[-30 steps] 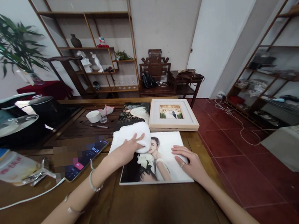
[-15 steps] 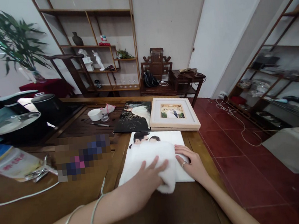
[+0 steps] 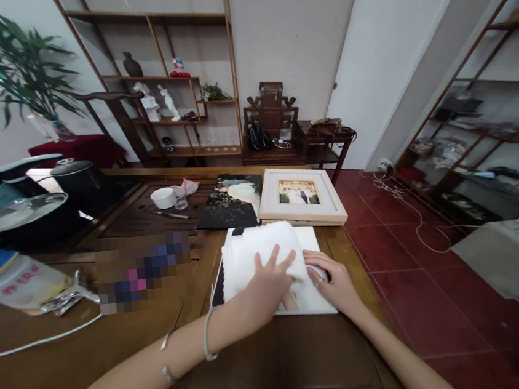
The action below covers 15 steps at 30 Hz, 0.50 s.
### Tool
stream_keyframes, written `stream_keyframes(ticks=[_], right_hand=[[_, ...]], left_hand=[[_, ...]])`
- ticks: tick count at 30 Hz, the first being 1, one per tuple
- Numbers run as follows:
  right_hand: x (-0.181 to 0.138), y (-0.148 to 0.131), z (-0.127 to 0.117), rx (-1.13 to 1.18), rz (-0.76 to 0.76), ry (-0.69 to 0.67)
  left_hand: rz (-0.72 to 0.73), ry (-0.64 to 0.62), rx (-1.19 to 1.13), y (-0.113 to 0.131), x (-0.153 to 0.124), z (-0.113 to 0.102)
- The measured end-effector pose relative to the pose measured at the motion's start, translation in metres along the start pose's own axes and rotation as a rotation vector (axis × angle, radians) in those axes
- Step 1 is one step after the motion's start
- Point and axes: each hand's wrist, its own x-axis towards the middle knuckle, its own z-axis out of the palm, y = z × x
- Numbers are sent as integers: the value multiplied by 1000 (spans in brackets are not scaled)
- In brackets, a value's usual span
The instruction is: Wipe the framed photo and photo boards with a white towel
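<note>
A large photo print [image 3: 314, 300] lies flat near the front right corner of the wooden table [image 3: 95, 354]. A white cloth [image 3: 256, 250] covers most of its upper part. My left hand [image 3: 269, 283] presses flat on the cloth with fingers spread. My right hand [image 3: 336, 282] rests flat on the print's right edge, fingers apart, a ring on one finger.
Behind the print lie a dark photo print [image 3: 235, 200] and a white framed picture [image 3: 300, 196]. A white bowl [image 3: 163, 198] and a small glass sit further back. Pots [image 3: 76, 176] and a plastic bag [image 3: 13, 279] stand at left. Red tiled floor with cables lies to the right.
My left hand swept the cloth from the print's upper left down to its lower middle, then back up over the upper part. My right hand stayed on the right edge.
</note>
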Motion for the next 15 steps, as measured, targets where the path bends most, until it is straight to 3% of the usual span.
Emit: stream_keyframes(ticks=[5, 8, 11, 15], right_hand=[[0, -1, -1, -21, 5, -3], [0, -2, -2, -33, 11, -5], [-1, -1, -2, -19, 57, 22], [-3, 1, -3, 63, 126, 47]], left_hand=[[181, -161, -38, 19, -37, -5], [259, -191, -106, 18, -46, -18], [183, -143, -132, 3, -35, -24], [99, 38, -76, -18, 3, -2]])
